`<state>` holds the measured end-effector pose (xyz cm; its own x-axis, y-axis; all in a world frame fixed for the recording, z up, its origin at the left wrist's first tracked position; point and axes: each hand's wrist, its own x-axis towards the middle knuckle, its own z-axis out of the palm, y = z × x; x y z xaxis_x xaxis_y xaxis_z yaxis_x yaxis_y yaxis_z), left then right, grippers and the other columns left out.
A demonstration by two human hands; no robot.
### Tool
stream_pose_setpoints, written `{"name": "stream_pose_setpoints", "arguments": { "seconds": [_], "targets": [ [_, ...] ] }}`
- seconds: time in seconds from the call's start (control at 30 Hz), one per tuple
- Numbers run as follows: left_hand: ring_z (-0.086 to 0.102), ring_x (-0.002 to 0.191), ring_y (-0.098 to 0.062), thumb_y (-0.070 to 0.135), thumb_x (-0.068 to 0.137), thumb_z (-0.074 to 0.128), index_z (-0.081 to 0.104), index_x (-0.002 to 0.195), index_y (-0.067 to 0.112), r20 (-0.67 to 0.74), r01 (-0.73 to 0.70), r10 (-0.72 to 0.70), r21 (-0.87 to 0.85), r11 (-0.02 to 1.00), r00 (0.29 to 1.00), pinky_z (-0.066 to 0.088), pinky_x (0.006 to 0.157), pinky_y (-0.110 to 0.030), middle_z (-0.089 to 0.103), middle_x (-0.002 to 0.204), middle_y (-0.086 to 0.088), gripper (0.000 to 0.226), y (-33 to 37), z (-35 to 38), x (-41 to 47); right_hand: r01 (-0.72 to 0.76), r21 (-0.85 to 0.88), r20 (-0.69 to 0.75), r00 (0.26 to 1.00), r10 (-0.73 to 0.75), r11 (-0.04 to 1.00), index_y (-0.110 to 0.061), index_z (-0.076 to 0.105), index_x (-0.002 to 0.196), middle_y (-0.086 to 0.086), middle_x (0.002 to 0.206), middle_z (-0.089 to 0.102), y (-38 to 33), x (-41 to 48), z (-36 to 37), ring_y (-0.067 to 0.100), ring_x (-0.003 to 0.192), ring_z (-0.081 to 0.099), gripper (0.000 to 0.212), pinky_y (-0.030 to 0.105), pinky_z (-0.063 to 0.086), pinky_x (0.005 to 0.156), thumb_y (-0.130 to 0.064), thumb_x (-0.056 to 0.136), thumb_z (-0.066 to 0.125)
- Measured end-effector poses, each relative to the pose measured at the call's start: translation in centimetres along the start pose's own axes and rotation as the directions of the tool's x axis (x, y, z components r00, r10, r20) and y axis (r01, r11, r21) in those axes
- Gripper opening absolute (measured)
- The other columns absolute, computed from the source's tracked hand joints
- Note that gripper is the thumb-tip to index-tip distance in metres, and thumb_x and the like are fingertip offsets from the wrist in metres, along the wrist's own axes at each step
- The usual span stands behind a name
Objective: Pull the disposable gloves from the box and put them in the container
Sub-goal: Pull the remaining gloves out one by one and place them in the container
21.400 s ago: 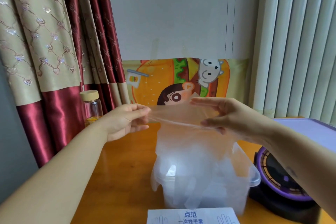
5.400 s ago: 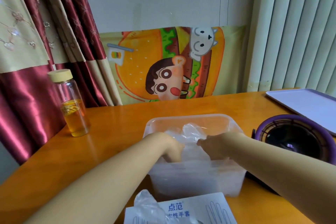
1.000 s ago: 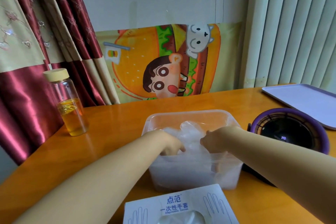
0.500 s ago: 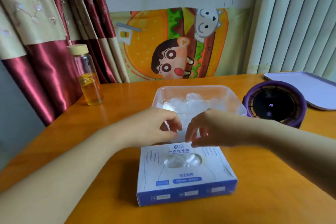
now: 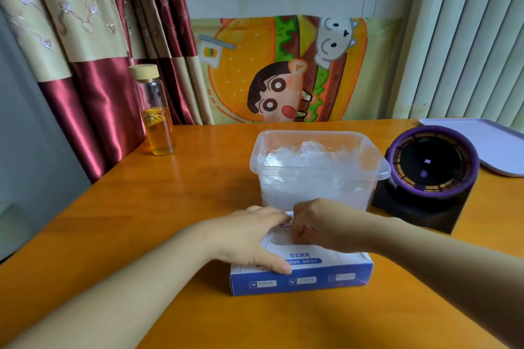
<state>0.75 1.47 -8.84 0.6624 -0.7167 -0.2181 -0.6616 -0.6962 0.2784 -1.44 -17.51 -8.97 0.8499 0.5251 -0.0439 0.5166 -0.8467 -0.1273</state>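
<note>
on a glossy orange wooden table (image 5: 181,195), seen from a head-worn camera looking down past two bare forearms. behind it hang a dark red and beige curtain (image 5: 85,65) on the left, pale vertical blinds (image 5: 467,37) on the right, and between them a cartoon burger poster (image 5: 255,71) against the wall. a pale purple tray (image 5: 493,144) lies at the far right edge. a round black and purple device (image 5: 431,167) sits just right of a clear plastic container (image 5: 365,150), which stands mid-table and is heaped with crumpled clear gloves (image 5: 309,156).

just in front of the container, nearest the camera, lies a flat blue and white glove box (image 5: 320,278). both hands are on its top, close together. the left hand (image 5: 249,238) lies flat on the left part of the lid, fingers fairly straight, thumb (image 5: 272,263) on the front edge. the right hand (image 5: 329,227) has its fingers curled down at the box's opening, where clear film shows; whether they have pinched a glove cannot be told.

a glass bottle (image 5: 156,119) with a pale lid, part filled with amber liquid, stands far left by the curtain.
</note>
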Motion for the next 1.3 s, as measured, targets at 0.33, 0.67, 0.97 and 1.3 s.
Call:
{"name": "stream_pose_setpoints", "arguments": {
  "seconds": [0.33, 0.67, 0.97, 1.3],
  "targets": [
    [0.024, 0.140, -0.011, 0.064, 0.075, 0.067, 0.014, 0.147, 0.045, -0.012, 0.027, -0.028, -0.050, 0.998, 1.000, 0.025, 0.115, -0.035, 0.027, 0.153, 0.016, 0.092, 0.2, -0.1, -0.2, -0.038, 0.151, -0.213, 0.975, 0.070, 0.988, -0.023, 0.051, 0.102, -0.008, 0.105, 0.051, 0.5, -1.4, -2.4, 0.000, 0.072, 0.048, 0.009, 0.011, 0.036, 0.064, -0.027, 0.100, 0.043],
    [0.035, 0.131, -0.009, 0.061, 0.076, 0.068, 0.028, 0.141, 0.041, -0.009, 0.013, -0.013, -0.088, 0.996, 1.000, 0.032, 0.110, -0.032, 0.039, 0.145, 0.016, 0.079, 0.7, -0.3, -0.5, -0.022, 0.290, -0.333, 0.935, 0.123, 0.957, -0.025, 0.063, 0.093, -0.015, 0.087, 0.058, -0.4, -0.8, -2.0, -0.001, 0.073, 0.054, 0.006, 0.010, 0.043, 0.063, -0.025, 0.093, 0.057],
    [0.039, 0.130, 0.002, 0.067, 0.067, 0.071, 0.014, 0.149, 0.039, -0.070, 0.044, -0.069, -0.305, 0.951, 0.995, 0.033, 0.102, -0.018, 0.036, 0.147, 0.023, 0.103, -0.2, -1.2, -0.4, -0.068, 0.578, -0.414, 0.834, 0.364, 0.813, -0.022, 0.064, 0.086, -0.010, 0.078, 0.064, 0.2, -2.1, -8.9, -0.006, 0.064, 0.056, 0.015, 0.005, 0.041, 0.057, -0.033, 0.092, 0.056],
    [0.035, 0.130, 0.009, 0.052, 0.065, 0.078, 0.011, 0.134, 0.064, -0.673, -0.332, -0.088, -0.469, 0.819, 0.734, 0.038, 0.102, -0.017, 0.029, 0.145, 0.028, 0.097, 2.6, -5.0, -1.3, -0.296, 0.827, 0.008, 0.856, 0.517, 0.478, -0.019, 0.065, 0.080, -0.007, 0.075, 0.057, -0.8, -2.1, -8.4, 0.007, 0.066, 0.051, 0.032, 0.006, 0.042, 0.042, -0.006, 0.098, 0.043]
  ]
}}
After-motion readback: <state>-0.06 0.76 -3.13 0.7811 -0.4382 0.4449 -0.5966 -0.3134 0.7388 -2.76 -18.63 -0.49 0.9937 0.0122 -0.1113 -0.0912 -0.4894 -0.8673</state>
